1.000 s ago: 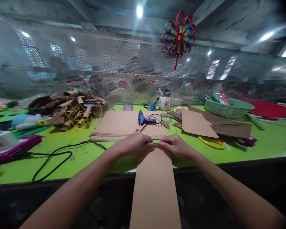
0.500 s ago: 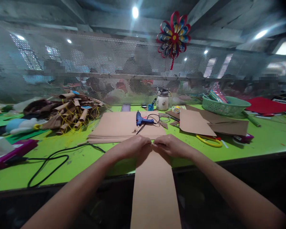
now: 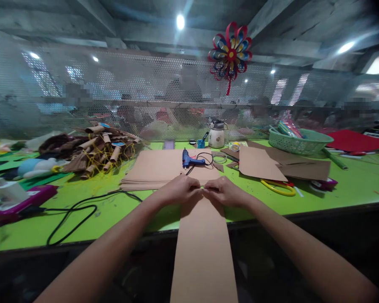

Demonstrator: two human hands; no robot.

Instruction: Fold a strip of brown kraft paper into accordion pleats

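Note:
A long strip of brown cardboard (image 3: 204, 248) runs from the green table's front edge down toward me. Its far end is pinched between the fingers of my left hand (image 3: 183, 189) and my right hand (image 3: 225, 191), which almost meet at the middle. Both hands are closed on that end, and my fingers partly hide it. Just beyond them lies a stack of flat brown cardboard sheets (image 3: 154, 168). On top of that stack rests a blue glue gun (image 3: 192, 160) with a black cord.
To the left are a heap of rolled brown paper pieces (image 3: 104, 147), a purple power strip (image 3: 28, 202) and a black cable (image 3: 71, 210). Behind stands a white bottle (image 3: 216, 135). On the right are loose cardboard (image 3: 260, 162), yellow-handled scissors (image 3: 279, 188) and a green basket (image 3: 300, 143).
Both hands keep their pinch at the far end of the cardboard strip, with only slight finger movement. The whole view has shifted a little, so the table things appear slightly lower and further right.

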